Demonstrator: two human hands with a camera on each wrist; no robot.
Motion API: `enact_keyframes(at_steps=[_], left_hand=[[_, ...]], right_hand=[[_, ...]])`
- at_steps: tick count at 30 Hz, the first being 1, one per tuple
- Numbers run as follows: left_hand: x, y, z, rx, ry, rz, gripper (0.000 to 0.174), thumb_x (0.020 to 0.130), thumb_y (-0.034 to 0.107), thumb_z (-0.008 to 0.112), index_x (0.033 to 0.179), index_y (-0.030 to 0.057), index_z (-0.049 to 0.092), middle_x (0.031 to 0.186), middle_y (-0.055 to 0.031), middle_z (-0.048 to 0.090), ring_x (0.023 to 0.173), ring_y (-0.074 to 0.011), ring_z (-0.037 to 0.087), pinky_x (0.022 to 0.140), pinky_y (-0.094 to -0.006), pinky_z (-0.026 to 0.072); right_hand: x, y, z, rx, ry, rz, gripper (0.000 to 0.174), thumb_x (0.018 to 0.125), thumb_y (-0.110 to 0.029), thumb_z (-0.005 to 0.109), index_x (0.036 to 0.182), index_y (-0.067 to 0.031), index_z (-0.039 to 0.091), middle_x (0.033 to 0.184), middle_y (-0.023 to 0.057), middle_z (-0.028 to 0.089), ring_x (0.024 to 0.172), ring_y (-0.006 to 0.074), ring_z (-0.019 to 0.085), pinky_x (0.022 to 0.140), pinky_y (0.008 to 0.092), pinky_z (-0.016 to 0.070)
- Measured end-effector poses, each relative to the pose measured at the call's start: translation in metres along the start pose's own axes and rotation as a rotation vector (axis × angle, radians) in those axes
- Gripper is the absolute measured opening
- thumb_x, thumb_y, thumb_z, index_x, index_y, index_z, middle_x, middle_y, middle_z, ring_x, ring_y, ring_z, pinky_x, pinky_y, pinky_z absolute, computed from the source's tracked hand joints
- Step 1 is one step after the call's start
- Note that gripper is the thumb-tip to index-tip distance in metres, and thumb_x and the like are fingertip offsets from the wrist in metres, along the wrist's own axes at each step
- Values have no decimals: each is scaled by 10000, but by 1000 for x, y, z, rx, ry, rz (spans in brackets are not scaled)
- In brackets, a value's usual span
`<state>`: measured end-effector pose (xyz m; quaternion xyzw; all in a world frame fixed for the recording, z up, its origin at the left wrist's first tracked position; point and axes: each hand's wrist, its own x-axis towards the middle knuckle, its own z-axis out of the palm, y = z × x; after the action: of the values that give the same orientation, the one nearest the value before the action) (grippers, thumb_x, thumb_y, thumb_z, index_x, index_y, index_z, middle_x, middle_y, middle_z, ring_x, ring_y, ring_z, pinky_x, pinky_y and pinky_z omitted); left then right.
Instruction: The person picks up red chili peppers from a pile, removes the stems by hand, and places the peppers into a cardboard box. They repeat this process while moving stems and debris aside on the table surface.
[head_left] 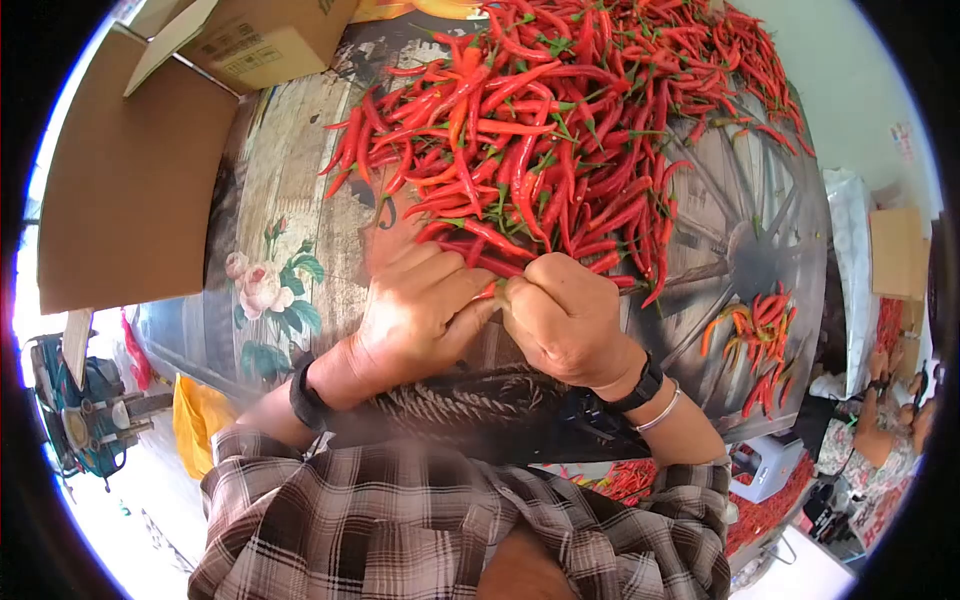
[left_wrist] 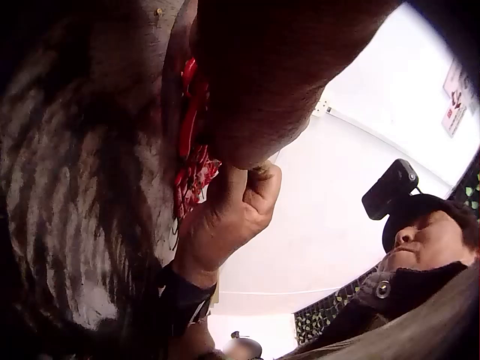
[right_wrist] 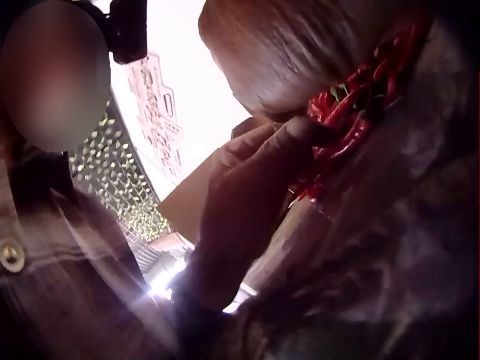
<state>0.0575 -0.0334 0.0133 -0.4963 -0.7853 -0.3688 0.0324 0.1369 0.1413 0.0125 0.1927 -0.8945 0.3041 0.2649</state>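
Both hands meet at the near edge of a large heap of red chili peppers (head_left: 560, 130) with green stems. My left hand (head_left: 425, 305) curls its fingers round a red chili pepper (head_left: 488, 291), of which only a short orange-red end shows between thumb and forefinger. Right against it, my right hand (head_left: 565, 315) has its fingers curled in and pinches the pepper's green stem end. In the left wrist view, a bit of the stem (left_wrist: 261, 171) shows at the right hand's fingertips. Most of the held pepper is hidden by the fingers.
A small separate pile of orange-red peppers (head_left: 765, 330) lies at the right of the printed tablecloth (head_left: 290, 150). Cardboard boxes (head_left: 135, 190) stand at the left. A grey-white plastic stool (head_left: 768, 468) is below right, near more red peppers. Another person (head_left: 875, 440) sits at far right.
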Motion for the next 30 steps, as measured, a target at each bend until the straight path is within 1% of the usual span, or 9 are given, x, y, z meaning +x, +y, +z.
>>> enact_keyframes(at_steps=[2, 5, 7, 9, 12, 15, 21, 22, 30], left_hand=[[3, -2, -9, 45, 50, 9, 181, 713, 125, 715, 845, 36, 630, 721, -87, 552, 659, -265, 526, 599, -369, 416], [4, -10, -20, 103, 127, -20, 164, 759, 141, 696, 861, 38, 620, 726, -108, 548, 658, -287, 536, 594, -379, 426], [7, -5, -26, -112, 259, -364, 135, 800, 144, 671, 862, 38, 615, 731, -133, 546, 663, -308, 559, 592, -374, 450], [6, -8, -27, -96, 284, -357, 144, 817, 145, 664, 888, 34, 604, 758, -137, 557, 683, -310, 586, 593, -360, 470], [3, -9, -28, -76, 11, -394, 264, 792, 238, 695, 950, 49, 601, 861, -108, 609, 762, -286, 621, 624, -367, 477], [-2, -18, -13, 42, 53, -170, 312, 769, 294, 706, 968, 73, 613, 886, -89, 624, 820, -286, 623, 692, -391, 473], [-3, -12, -15, 189, -57, -142, 339, 717, 217, 729, 999, 62, 622, 896, -92, 584, 786, -308, 596, 702, -390, 487], [-3, -13, -16, 192, -54, -133, 322, 718, 205, 723, 989, 63, 623, 884, -89, 582, 779, -302, 594, 694, -389, 487], [-4, -14, -17, 229, -32, -86, 257, 730, 149, 697, 963, 69, 625, 832, -83, 565, 730, -285, 593, 640, -390, 477]], right_hand=[[3, 2, -1, 9, 1, -16, 159, 671, -4, 657, 779, -33, 543, 695, 81, 456, 591, 263, 518, 506, 348, 416], [6, 1, -2, 143, 70, 161, 114, 718, -19, 636, 795, -32, 553, 711, 91, 485, 595, 272, 523, 515, 352, 422], [8, -2, -4, 306, -58, 156, 77, 751, -20, 609, 808, -32, 560, 726, 101, 508, 602, 279, 533, 518, 359, 426], [5, -3, 2, 369, -125, 127, 104, 742, -23, 613, 833, -39, 565, 738, 97, 514, 608, 277, 544, 524, 359, 435], [4, -9, 1, 311, -228, 169, 169, 742, -34, 620, 906, -46, 580, 762, 89, 517, 614, 276, 555, 542, 361, 451], [8, -13, -4, 313, -246, 231, 151, 762, -44, 623, 908, -33, 587, 746, 98, 517, 620, 276, 557, 542, 350, 449], [7, -2, 0, 375, -37, 369, 75, 839, -34, 589, 902, 7, 587, 732, 109, 529, 615, 216, 533, 562, 291, 429], [9, -2, -2, 384, -34, 410, 63, 857, -17, 570, 910, 16, 582, 745, 104, 535, 615, 175, 516, 570, 271, 420], [8, 1, -1, 359, -25, 432, 67, 853, -9, 576, 914, 13, 589, 746, 90, 537, 618, 156, 512, 566, 252, 414]])
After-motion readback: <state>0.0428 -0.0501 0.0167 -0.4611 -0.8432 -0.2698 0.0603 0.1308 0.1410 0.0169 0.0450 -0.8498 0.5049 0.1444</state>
